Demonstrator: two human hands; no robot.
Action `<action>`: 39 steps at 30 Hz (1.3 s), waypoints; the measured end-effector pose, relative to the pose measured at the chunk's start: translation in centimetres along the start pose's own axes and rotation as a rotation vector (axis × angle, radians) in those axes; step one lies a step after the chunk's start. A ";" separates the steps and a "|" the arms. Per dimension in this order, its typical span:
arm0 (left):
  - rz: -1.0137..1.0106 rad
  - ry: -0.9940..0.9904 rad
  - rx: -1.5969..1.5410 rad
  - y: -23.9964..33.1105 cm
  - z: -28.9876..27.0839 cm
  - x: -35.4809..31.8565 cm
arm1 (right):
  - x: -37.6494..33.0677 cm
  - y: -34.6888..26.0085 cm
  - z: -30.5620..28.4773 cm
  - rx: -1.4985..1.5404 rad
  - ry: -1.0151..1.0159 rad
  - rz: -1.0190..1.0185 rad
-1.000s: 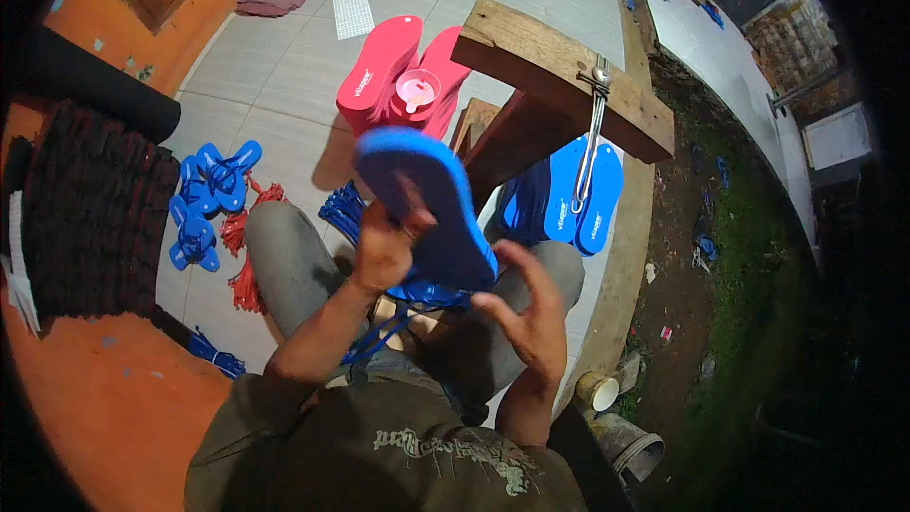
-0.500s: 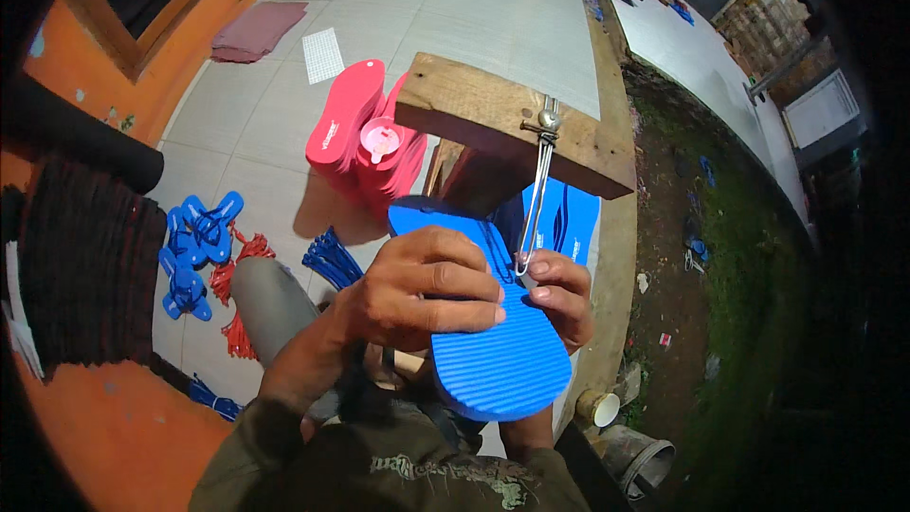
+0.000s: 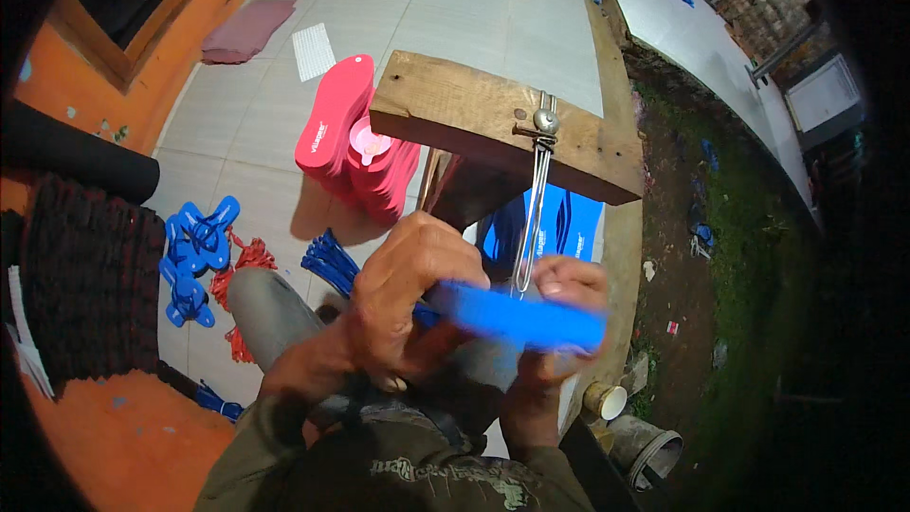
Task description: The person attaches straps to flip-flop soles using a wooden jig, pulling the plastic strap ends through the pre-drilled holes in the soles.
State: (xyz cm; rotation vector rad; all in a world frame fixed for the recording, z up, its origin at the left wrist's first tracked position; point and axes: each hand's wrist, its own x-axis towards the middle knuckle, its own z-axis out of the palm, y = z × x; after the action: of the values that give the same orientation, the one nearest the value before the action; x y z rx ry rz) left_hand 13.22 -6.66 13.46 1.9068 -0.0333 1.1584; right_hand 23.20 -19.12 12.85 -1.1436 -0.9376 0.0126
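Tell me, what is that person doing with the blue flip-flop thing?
A person holds a blue foam sandal sole in both hands. The left hand grips one end and the right hand holds the other. The sole sits right under a thin metal tool that hangs from a wooden block. Red soles are stacked behind, and blue straps lie on the tiled floor.

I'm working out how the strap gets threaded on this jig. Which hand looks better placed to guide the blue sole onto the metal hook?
Probably the right hand: it grips the blue sole just beside the metal hook. The left hand clamps the sole's other end, farther away.
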 end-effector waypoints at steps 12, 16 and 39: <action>-0.397 0.427 0.355 -6.4 0.8 -1.3 | -2.0 6.7 0.7 -0.362 0.208 0.435; -0.739 0.254 -0.131 -10.6 0.9 -8.8 | -7.7 9.4 3.7 -0.290 -0.202 0.585; -0.586 0.213 -0.836 -0.6 -4.7 -9.0 | -7.2 0.8 -2.6 0.382 0.482 0.430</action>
State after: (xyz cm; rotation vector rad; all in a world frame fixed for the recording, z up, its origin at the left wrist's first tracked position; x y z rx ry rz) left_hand 5.13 -6.55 7.37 0.9508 0.1313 0.7539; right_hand 20.63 -24.02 7.45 -0.9117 -0.2349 0.2446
